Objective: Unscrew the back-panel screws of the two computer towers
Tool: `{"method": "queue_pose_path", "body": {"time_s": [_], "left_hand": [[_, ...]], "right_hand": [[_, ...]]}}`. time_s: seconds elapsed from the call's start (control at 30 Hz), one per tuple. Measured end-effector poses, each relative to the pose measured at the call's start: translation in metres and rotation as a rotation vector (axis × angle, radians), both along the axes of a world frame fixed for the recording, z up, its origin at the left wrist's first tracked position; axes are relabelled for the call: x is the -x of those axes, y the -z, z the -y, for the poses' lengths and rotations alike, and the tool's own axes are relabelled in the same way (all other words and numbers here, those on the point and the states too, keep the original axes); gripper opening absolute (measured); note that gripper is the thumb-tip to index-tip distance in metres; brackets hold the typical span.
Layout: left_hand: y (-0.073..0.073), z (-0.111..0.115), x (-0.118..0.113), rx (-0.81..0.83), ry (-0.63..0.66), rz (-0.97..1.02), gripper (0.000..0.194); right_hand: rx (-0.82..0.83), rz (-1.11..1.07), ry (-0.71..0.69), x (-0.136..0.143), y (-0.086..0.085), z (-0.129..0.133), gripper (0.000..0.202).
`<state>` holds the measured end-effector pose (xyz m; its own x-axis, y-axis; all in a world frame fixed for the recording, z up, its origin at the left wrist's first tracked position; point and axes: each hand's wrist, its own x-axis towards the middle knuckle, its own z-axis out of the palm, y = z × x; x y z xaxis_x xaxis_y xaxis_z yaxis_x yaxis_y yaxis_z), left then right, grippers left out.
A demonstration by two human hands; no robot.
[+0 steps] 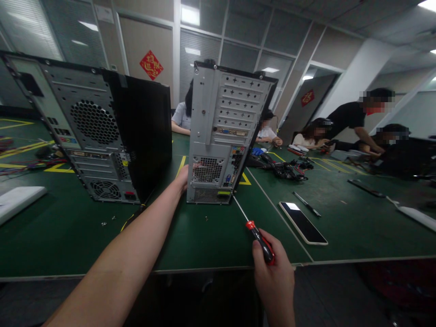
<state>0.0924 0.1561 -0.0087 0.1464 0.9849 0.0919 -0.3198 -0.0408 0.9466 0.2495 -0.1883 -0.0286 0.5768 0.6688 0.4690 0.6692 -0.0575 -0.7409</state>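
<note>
Left hand [183, 178] flat against lower left edge of upright grey computer case [225, 136], bracing it. Right hand [272, 268] clenched round red-handled screwdriver [254, 229], tip at case's bottom right corner; phone [303, 222] right of it on table [204, 240].

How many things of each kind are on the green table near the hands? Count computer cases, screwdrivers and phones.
Computer cases: 2, silver case touched by left hand, black case
Screwdrivers: 1, screwdriver in right hand
Phones: 1, phone
Total: 4
</note>
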Motion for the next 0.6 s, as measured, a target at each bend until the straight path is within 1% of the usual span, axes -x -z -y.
{"method": "queue_pose_path", "body": {"time_s": [0.3,0.47,0.6], "left_hand": [[0.011,-0.007,0.0,0.097,0.1,0.117,0.032],[0.017,-0.017,-0.002,0.116,0.099,0.107,0.031],[0.019,-0.019,-0.002,0.135,0.098,0.136,0.033]], "right_hand": [[-0.022,-0.013,0.031,0.008,0.006,-0.008,0.042],[-0.029,-0.021,0.038,0.01,0.009,-0.01,0.043],[-0.021,-0.01,0.033,0.01,0.011,-0.01,0.045]]}}
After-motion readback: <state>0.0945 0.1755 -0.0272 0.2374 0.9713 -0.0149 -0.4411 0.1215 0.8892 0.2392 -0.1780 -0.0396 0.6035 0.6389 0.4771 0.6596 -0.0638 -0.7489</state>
